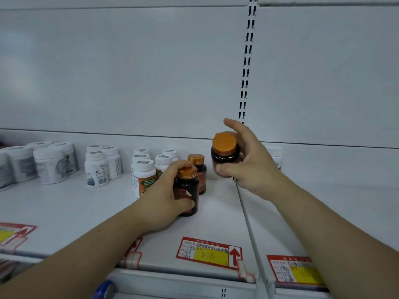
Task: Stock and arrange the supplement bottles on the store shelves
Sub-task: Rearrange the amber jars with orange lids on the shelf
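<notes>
At the far left of the shelf (64,208) stand several wide white jars (49,165), close together near the back panel. To their right is a small group of slim white bottles (97,169), and further right a cluster of white-capped bottles with orange labels (143,175).

Just right of that cluster, your left hand (164,195) grips a dark amber bottle with an orange cap (191,188). It stands upright on the shelf. Your fingers curl over its cap from the left and your thumb presses against the lower body on the near side. A second amber bottle (201,175) of the same kind stands upright right behind it, on the far side and slightly to the right, close enough that you cannot tell whether the two touch.

On the near shelf edge below is a red price tag (209,254) with a yellow patch reading 218.

Your right hand (248,167) holds a third amber bottle (224,147) clear above the shelf, over the seam where two shelf sections meet. The bottle is tipped so its orange cap faces you. Your thumb lies under it and your fingers wrap its far side, with the forefinger raised. Behind this hand, a white bottle (275,154) stands on the right shelf section, partly hidden. Another red price tag (293,270) sits on the near edge at the right.
</notes>
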A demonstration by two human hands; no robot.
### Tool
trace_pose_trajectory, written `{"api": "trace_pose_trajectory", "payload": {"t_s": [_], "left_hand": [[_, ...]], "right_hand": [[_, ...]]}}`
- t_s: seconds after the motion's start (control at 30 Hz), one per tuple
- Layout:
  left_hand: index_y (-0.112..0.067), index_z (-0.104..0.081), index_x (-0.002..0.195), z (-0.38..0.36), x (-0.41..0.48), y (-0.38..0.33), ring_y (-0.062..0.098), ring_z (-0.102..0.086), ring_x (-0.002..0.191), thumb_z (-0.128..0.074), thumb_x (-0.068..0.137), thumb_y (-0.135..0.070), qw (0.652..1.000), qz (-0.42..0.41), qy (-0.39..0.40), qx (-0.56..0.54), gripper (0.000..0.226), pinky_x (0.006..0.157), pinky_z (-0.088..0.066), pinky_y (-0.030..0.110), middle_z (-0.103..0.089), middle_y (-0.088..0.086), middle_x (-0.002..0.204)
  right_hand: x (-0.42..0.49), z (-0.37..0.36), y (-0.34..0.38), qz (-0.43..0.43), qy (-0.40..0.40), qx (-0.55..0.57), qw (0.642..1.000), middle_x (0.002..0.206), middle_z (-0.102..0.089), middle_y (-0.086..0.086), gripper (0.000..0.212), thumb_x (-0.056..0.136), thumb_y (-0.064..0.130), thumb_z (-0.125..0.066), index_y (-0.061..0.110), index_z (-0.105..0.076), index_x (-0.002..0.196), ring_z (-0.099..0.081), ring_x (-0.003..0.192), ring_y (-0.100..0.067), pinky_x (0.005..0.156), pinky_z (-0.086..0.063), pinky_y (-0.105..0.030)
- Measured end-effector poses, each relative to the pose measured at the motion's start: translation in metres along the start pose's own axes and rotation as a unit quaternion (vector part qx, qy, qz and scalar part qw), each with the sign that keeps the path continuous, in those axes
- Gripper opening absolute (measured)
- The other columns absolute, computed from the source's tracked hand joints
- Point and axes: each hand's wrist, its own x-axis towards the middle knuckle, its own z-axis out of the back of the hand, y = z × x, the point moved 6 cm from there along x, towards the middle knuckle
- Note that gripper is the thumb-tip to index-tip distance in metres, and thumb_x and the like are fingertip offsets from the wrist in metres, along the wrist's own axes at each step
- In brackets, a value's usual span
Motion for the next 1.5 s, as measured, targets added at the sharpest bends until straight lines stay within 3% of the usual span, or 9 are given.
{"api": "trace_pose_trajectory", "payload": {"t_s": [0.17,0.3,0.43,0.63,0.9,1.1,1.27,1.4,1.5], "left_hand": [[-0.051,-0.023,0.124,0.000,0.000,0.002,0.003,-0.054,0.098,-0.069,0.081,-0.010,1.000,0.002,-0.001,-0.005,0.075,0.073,-0.044,0.010,-0.038,-0.032,0.109],[-0.050,-0.023,0.124,-0.001,0.001,0.003,0.002,-0.051,0.099,-0.069,0.081,-0.010,1.000,0.003,-0.001,-0.004,0.075,0.074,-0.042,0.011,-0.038,-0.031,0.109],[-0.052,-0.023,0.122,-0.001,0.001,0.002,0.008,-0.055,0.096,-0.069,0.080,-0.009,1.000,0.006,0.001,0.000,0.075,0.073,-0.043,0.012,-0.040,-0.028,0.109],[-0.052,-0.028,0.111,0.002,0.000,0.000,0.009,-0.058,0.091,-0.066,0.081,-0.004,1.000,0.006,-0.008,-0.009,0.068,0.068,-0.044,0.012,-0.046,-0.022,0.106],[-0.049,-0.021,0.121,0.002,-0.002,-0.003,0.004,-0.055,0.090,-0.064,0.082,-0.005,1.000,-0.006,-0.007,-0.002,0.073,0.064,-0.043,0.007,-0.043,-0.025,0.105],[-0.046,-0.023,0.124,0.003,-0.002,-0.003,0.001,-0.055,0.089,-0.064,0.082,-0.005,1.000,-0.006,-0.008,-0.004,0.072,0.063,-0.043,0.004,-0.043,-0.025,0.104],[-0.050,-0.023,0.118,0.004,-0.002,-0.003,-0.003,-0.053,0.089,-0.065,0.081,-0.006,1.000,-0.009,-0.006,-0.002,0.072,0.062,-0.042,0.001,-0.042,-0.028,0.103],[-0.049,-0.024,0.120,0.004,-0.001,0.000,0.001,-0.054,0.090,-0.066,0.080,-0.007,1.000,-0.008,-0.010,0.000,0.072,0.064,-0.042,0.002,-0.043,-0.024,0.106],[-0.050,-0.022,0.121,0.002,0.000,0.000,-0.003,-0.051,0.094,-0.067,0.080,-0.009,1.000,-0.006,-0.007,0.010,0.073,0.067,-0.041,0.005,-0.039,-0.029,0.107]], "right_hand": [[0.001,0.004,0.002,0.012,-0.032,-0.048,0.998,0.119,-0.055,0.014,0.066,0.075,0.000,-0.072,0.051,-0.050,0.111,-0.055,0.110,-0.008,0.091,-0.046,-0.027],[0.002,0.010,-0.018,-0.167,-0.132,0.109,0.971,0.114,-0.059,0.000,0.032,0.089,0.031,-0.060,0.031,-0.054,0.120,-0.064,0.090,-0.016,0.063,-0.054,-0.032],[-0.001,0.007,-0.021,-0.217,-0.085,0.113,0.966,0.101,-0.064,-0.008,0.028,0.089,0.025,-0.061,0.021,-0.055,0.116,-0.064,0.068,-0.014,0.047,-0.048,-0.022],[-0.009,-0.015,-0.023,-0.212,0.117,-0.186,0.952,0.118,-0.046,0.006,0.070,0.076,0.010,-0.072,0.040,-0.035,0.127,-0.055,0.095,-0.012,0.074,-0.051,-0.028],[0.018,-0.009,0.008,-0.162,0.081,-0.278,0.943,0.140,-0.045,0.005,0.066,0.081,0.044,-0.068,0.032,-0.039,0.139,-0.049,0.119,-0.014,0.088,-0.044,-0.029],[0.070,-0.038,0.004,-0.143,0.188,-0.398,0.886,0.147,-0.039,-0.001,0.065,0.086,0.040,-0.066,0.028,-0.037,0.143,-0.045,0.126,-0.022,0.099,-0.040,-0.033],[0.084,-0.049,-0.016,-0.133,0.230,-0.458,0.848,0.137,-0.047,-0.002,0.046,0.088,0.035,-0.063,0.026,-0.052,0.132,-0.047,0.112,-0.021,0.086,-0.040,-0.030],[0.080,-0.016,0.016,-0.092,0.022,-0.212,0.973,0.126,-0.056,0.003,0.035,0.095,0.025,-0.050,0.027,-0.054,0.130,-0.054,0.109,-0.016,0.083,-0.045,-0.029],[0.057,0.006,0.021,-0.113,-0.051,0.062,0.990,0.103,-0.060,0.003,0.028,0.095,0.020,-0.049,0.033,-0.055,0.120,-0.060,0.092,-0.016,0.071,-0.053,-0.034]]}}
